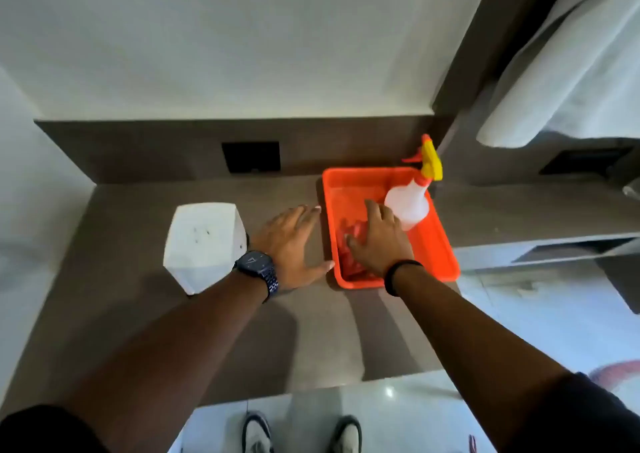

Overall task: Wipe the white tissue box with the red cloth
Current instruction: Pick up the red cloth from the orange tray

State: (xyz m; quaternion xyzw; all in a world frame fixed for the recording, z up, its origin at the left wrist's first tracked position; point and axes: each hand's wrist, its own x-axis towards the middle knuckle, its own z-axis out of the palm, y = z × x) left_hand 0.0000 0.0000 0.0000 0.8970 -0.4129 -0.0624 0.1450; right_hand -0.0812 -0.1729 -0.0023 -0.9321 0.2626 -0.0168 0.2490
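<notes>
The white tissue box (202, 241) stands on the brown counter, left of both hands. A crumpled red cloth (349, 244) lies inside the orange tray (438, 244). My right hand (379, 241) reaches into the tray and rests on the cloth, fingers curled over it; whether it grips the cloth is unclear. My left hand (294, 244), with a dark watch on the wrist, lies flat and spread on the counter between the box and the tray, its thumb at the tray's left rim.
A clear spray bottle (410, 206) with a yellow and orange trigger head stands at the tray's far right. A brown backsplash with a dark socket plate (251, 156) runs behind. White towels (568, 71) hang at upper right. The counter's front edge is near my shoes.
</notes>
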